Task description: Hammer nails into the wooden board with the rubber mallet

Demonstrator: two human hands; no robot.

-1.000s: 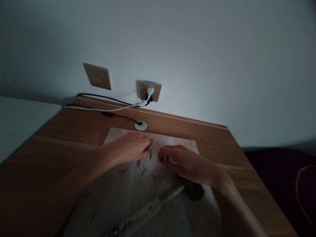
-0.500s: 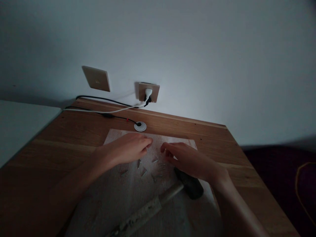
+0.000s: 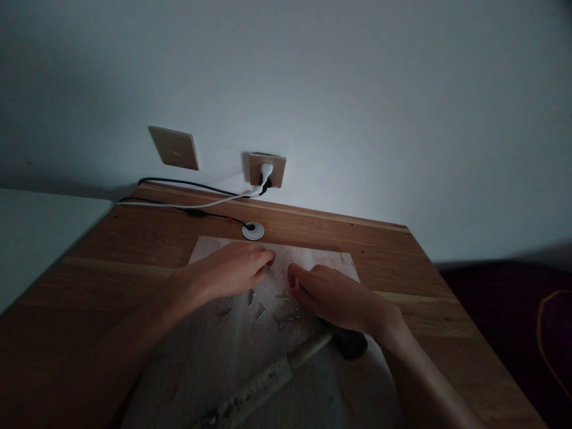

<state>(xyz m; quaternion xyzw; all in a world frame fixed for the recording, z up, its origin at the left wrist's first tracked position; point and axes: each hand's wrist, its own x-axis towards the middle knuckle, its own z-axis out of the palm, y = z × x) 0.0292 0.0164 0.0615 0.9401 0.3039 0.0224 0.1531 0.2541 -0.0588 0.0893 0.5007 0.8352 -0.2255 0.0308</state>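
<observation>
My left hand (image 3: pixel 241 266) is closed above the far part of a pale board (image 3: pixel 179 381), its fingertips curled down; whatever they hold, if anything, is too small to make out. Opposite it, a short gap away, my right hand (image 3: pixel 328 293) has thumb and fingers pinched together, their contents hidden. Several small metal pieces, perhaps nails or screws (image 3: pixel 260 311), lie scattered on the board below the hands. A hammer (image 3: pixel 308 351) rests diagonally on it, dark head partly under my right hand and worn, wrapped handle toward the near edge.
The board lies on a brown wooden desk (image 3: pixel 447 333) against a wall. White and black cords run from a wall socket (image 3: pixel 272 170) along the back, beside a round cable grommet (image 3: pixel 253 230). A blank plate (image 3: pixel 173 147) sits on the wall further left.
My right hand has dropped slightly toward the board, and its fingers have drawn together into a pinch. A metal piece near its fingertips now lies at a different angle. My left hand stays nearly still.
</observation>
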